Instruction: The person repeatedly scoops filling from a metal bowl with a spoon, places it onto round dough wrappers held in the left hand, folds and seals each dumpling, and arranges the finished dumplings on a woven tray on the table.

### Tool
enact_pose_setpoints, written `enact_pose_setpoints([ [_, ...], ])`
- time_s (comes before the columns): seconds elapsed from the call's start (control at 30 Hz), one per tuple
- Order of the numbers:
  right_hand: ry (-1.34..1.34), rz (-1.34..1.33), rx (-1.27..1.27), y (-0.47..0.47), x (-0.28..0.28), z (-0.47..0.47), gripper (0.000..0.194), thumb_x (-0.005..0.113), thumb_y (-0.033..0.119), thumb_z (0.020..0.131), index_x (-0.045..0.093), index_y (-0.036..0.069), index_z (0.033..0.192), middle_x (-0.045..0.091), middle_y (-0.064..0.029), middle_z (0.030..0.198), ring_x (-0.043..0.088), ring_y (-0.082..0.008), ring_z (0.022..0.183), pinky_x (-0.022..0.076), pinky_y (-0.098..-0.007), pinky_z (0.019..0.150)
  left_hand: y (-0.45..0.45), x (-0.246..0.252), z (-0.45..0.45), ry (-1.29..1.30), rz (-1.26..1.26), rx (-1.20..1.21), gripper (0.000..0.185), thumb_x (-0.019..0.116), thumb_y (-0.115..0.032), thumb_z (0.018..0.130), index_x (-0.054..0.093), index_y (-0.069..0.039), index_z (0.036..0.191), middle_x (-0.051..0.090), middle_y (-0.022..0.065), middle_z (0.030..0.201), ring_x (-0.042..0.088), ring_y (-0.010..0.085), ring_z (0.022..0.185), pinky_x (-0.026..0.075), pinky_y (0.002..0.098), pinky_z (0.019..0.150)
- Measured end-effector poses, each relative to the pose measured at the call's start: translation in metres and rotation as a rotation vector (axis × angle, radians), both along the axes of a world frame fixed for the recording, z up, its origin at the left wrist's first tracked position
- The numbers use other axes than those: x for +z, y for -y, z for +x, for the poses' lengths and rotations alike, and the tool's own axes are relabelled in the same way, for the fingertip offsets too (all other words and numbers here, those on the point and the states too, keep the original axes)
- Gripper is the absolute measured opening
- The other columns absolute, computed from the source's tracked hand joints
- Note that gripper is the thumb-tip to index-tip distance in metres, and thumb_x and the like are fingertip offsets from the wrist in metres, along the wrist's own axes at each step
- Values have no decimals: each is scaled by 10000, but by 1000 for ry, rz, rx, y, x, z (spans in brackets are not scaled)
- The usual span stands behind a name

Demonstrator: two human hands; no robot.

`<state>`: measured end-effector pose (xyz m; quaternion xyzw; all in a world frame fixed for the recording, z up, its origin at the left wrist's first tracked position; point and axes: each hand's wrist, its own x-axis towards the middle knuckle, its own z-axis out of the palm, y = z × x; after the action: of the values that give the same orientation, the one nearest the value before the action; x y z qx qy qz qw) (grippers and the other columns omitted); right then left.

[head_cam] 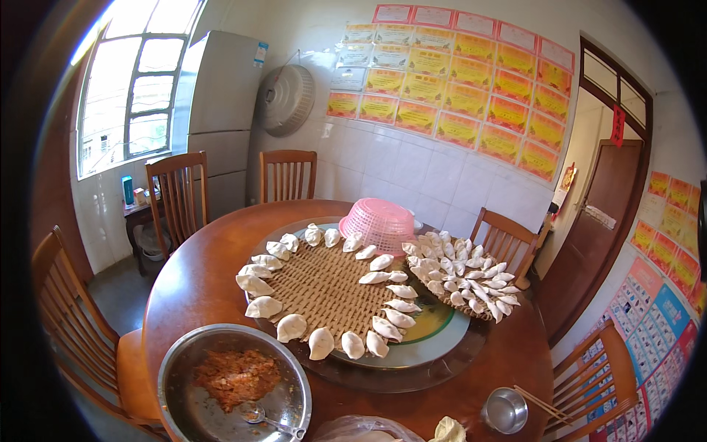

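Neither of my hands is in view. Before me on a round wooden table (190,276), a woven tray (331,279) bears a ring of folded dumplings (321,343) around its rim. To its right, a second woven tray (479,316) is heaped with more dumplings (450,259). At the near left stands a steel bowl (190,422) of reddish minced filling (237,378), with a metal spoon (276,425) lying in it. A clear plastic bag (364,426) and a pale crumpled thing (448,430), perhaps cloth or dough, are cut off by the bottom edge.
Both trays rest on a glass turntable (436,353). An upturned pink plastic basket (381,221) sits behind them. At the near right are a small metal bowl (505,411) and chopsticks (544,406). Wooden chairs (83,320) surround the table; a refrigerator (221,94) stands beyond.
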<state>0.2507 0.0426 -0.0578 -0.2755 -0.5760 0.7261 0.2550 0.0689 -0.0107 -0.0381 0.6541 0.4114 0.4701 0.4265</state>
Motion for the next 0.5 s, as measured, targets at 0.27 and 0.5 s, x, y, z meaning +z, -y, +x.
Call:
enact_pose_setpoints([
  [0.27, -173, -34, 14, 6, -2, -4, 415, 676, 98, 787, 477, 37, 1146, 551, -48, 1043, 537, -134, 961, 457, -294, 824, 2, -6, -1, -34, -42, -52, 248, 443, -159, 935, 616, 18, 922, 603, 171, 845, 576, 244, 749, 455, 341, 682],
  [0.5, -120, 133, -44, 6, -2, -7, 480, 677, 82, 785, 413, 43, 1184, 533, -44, 1036, 520, -148, 976, 436, -291, 848, 3, -13, 2, 52, -96, -69, 229, 454, -160, 931, 595, 19, 956, 606, 145, 856, 569, 202, 763, 453, 328, 681],
])
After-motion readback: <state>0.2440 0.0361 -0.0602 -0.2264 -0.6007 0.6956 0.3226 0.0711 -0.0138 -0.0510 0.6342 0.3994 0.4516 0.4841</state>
